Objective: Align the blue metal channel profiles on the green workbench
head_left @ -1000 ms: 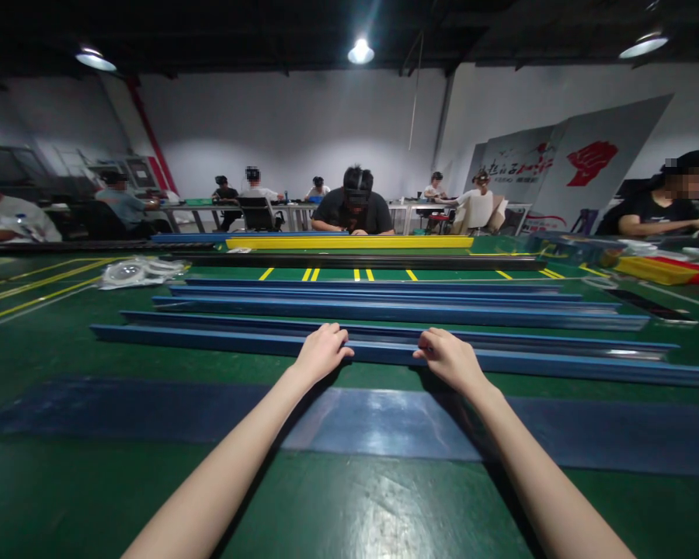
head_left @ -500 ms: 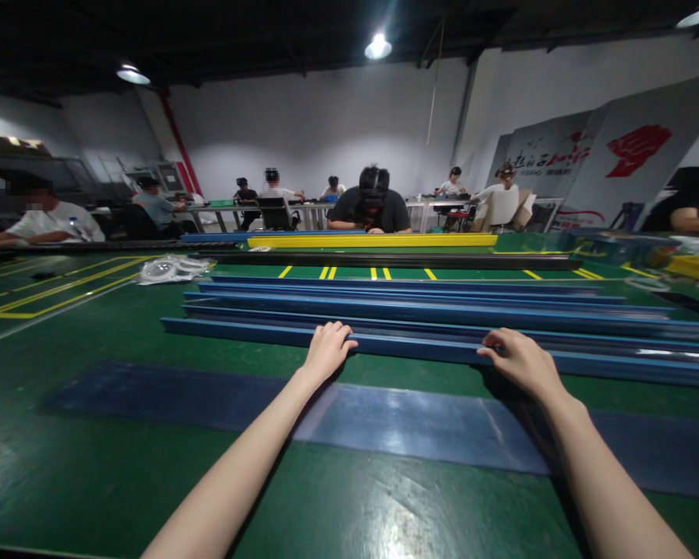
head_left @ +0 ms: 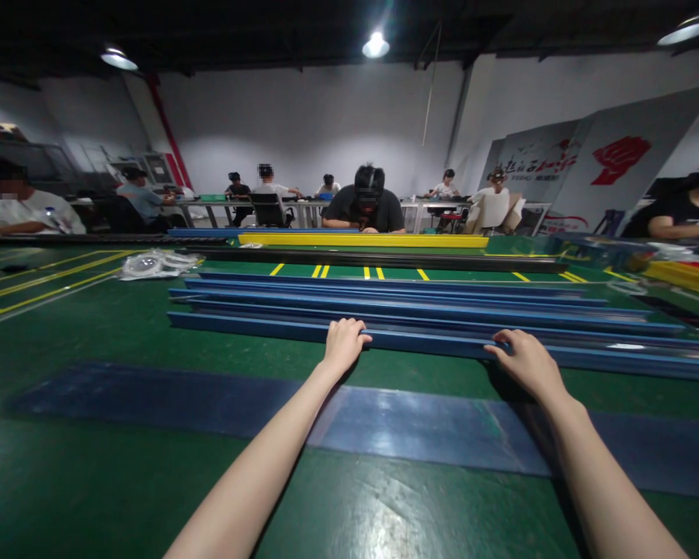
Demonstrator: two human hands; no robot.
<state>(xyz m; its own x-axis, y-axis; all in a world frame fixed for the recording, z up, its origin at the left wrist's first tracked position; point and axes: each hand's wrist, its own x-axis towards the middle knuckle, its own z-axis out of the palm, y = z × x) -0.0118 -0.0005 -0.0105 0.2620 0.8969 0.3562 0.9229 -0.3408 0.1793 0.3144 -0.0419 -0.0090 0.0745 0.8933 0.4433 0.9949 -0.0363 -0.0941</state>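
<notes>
Long blue plastic U-shaped channel on a green tabletop, open side up, held by 2 bare hands. In front of the channel, on the wearer's side, lies a flat, glossy, see-through blue plastic strip, with both forearms passing above it. Just behind the channel, more long blue plastic channels lie nearly parallel, close beside it. Farther beyond it come a long black rail, then a bright yellow straight bar. Beyond its left end is a clear plastic bag with white contents; behind its right part, a shallow yellow tray. Past everything, a person in a dark shirt bends forward.

The channel is straight, with 2 raised side walls and a bright reflection inside near the right. The left hand pinches its front wall, fingers hooked over the rim; the right hand grips the same wall with thumb and curled forefinger.

Compared with 1.0 s ago, the hands are farther apart, and the channel's left end has shifted right, now nearly level with its neighbour's.
</notes>
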